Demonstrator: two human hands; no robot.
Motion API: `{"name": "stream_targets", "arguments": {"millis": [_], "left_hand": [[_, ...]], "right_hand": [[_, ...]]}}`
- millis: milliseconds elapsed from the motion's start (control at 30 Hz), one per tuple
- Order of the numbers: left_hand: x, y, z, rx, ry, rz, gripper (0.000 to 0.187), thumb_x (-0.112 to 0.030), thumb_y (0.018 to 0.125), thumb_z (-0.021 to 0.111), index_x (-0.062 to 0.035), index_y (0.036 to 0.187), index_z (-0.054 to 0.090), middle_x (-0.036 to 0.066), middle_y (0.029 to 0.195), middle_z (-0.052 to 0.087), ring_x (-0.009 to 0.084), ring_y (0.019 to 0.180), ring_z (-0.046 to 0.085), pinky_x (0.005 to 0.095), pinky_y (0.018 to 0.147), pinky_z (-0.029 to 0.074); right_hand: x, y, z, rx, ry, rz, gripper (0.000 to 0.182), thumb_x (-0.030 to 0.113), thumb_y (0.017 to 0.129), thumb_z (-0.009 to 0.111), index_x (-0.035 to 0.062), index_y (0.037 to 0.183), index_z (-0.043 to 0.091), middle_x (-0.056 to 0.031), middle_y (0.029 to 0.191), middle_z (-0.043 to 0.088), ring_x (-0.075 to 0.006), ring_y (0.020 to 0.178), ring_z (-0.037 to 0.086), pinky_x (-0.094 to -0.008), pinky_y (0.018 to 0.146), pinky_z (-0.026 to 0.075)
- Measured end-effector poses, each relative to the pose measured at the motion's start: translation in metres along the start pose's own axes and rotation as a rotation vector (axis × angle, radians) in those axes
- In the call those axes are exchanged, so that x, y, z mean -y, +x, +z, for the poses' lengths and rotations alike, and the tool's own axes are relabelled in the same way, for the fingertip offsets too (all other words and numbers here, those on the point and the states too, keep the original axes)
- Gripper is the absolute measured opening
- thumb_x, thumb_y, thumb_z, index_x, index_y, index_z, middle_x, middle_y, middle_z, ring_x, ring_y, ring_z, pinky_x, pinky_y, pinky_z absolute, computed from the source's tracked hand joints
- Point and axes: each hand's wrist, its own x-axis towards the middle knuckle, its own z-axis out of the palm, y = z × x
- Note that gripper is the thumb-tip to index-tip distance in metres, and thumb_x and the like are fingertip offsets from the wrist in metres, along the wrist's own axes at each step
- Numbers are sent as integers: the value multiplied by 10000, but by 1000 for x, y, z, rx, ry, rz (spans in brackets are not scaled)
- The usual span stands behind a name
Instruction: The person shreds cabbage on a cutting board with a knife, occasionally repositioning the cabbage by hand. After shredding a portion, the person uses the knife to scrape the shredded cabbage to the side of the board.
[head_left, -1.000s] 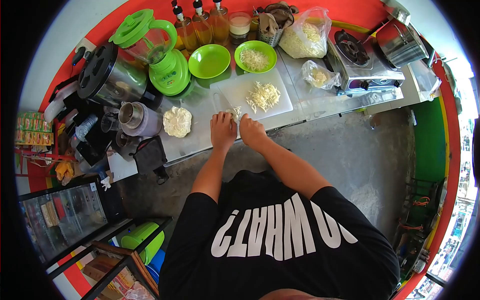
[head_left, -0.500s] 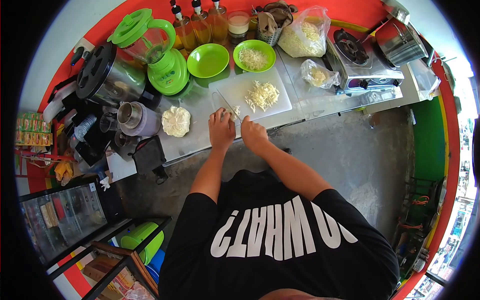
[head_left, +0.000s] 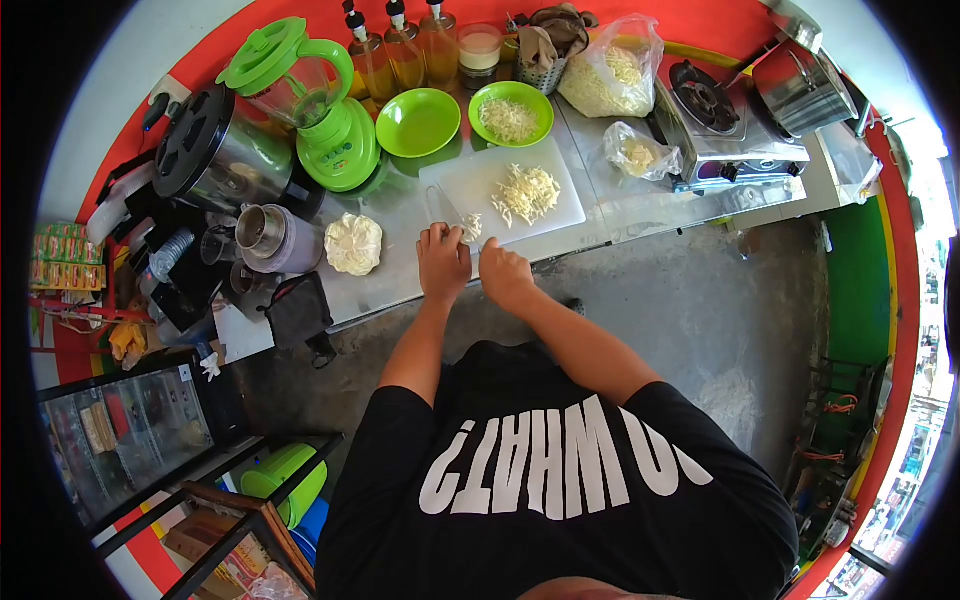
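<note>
My right hand (head_left: 507, 272) is closed round the handle of a knife (head_left: 450, 203), whose thin blade points away to the left over the corner of a white cutting board (head_left: 555, 170). Close beside it, my left hand (head_left: 445, 262) has its fingers curled down at the board's near left corner, on a piece of cabbage mostly hidden beneath them. A few pale cut shreds (head_left: 472, 227) lie by the blade. Farther right on the board sits a heap of shredded cabbage (head_left: 528, 194). A pale cabbage head (head_left: 353, 243) rests on the steel counter (head_left: 395, 255) to the left.
Behind the board stand an empty green bowl (head_left: 418, 123) and a green bowl with shreds (head_left: 512, 88). A green blender (head_left: 338, 145) and bottles (head_left: 405, 50) line the back. On the right are plastic bags (head_left: 610, 80) and a gas stove (head_left: 735, 120).
The knife blade has tilted or shifted slightly beside my left fingers, and my right hand has moved a little. The bowls and heap stay as they were.
</note>
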Motion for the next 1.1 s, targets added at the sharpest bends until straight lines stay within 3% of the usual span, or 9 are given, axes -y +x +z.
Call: {"name": "stream_targets", "arguments": {"millis": [67, 267, 467, 800, 867, 967, 1100], "left_hand": [[0, 2, -1, 7, 19, -7, 192, -86, 811, 616, -94, 1000, 644, 88, 1048, 542, 311, 1004, 514, 446, 870, 407], [0, 2, -1, 27, 6, -9, 141, -108, 807, 623, -94, 947, 621, 90, 1007, 540, 307, 975, 509, 437, 857, 406], [-1, 4, -1, 11, -11, -7, 125, -93, 801, 626, -93, 925, 611, 81, 968, 551, 309, 944, 510, 444, 834, 408], [-3, 3, -2, -65, -46, 20, 161, -62, 786, 645, -59, 938, 594, 109, 943, 581, 336, 892, 541, 455, 816, 439], [-3, 6, -1, -66, -57, 11, 161, -60, 787, 646, -53, 936, 586, 115, 946, 583, 346, 886, 541, 462, 815, 444], [-3, 3, -1, -45, -95, -22, 155, -56, 794, 633, -46, 939, 578, 126, 956, 584, 362, 902, 535, 473, 823, 449], [1, 2, -3, 3, -80, -12, 131, -67, 829, 597, -39, 954, 576, 136, 992, 585, 360, 950, 534, 470, 842, 460]], "right_hand": [[-3, 3, 19, -23, 40, 137, 173, 45, 898, 608, -11, 1031, 514, -257, 928, 723, -373, 925, 740, -423, 761, 606], [-3, 19, 2, -75, -43, -7, 168, 77, 922, 578, -7, 1049, 506, -225, 874, 731, -366, 871, 748, -422, 724, 608], [-10, 4, 19, -17, 31, 106, 186, 50, 892, 615, -13, 1036, 516, -228, 935, 731, -376, 925, 739, -437, 759, 603], [-2, 10, 3, -2, -12, 14, 226, 60, 893, 622, -19, 1065, 498, -241, 944, 730, -372, 917, 742, -439, 768, 605], [-2, 7, 19, -27, -28, 107, 174, 130, 949, 582, 0, 1053, 531, -185, 893, 747, -323, 891, 755, -394, 745, 611], [-1, 16, 24, -54, -18, 97, 176, 135, 950, 578, -2, 1050, 532, -175, 876, 747, -316, 866, 758, -388, 727, 612], [1, 25, 9, -86, 4, 19, 170, 67, 920, 591, -13, 1046, 511, -213, 879, 734, -358, 857, 749, -424, 719, 609]]}}
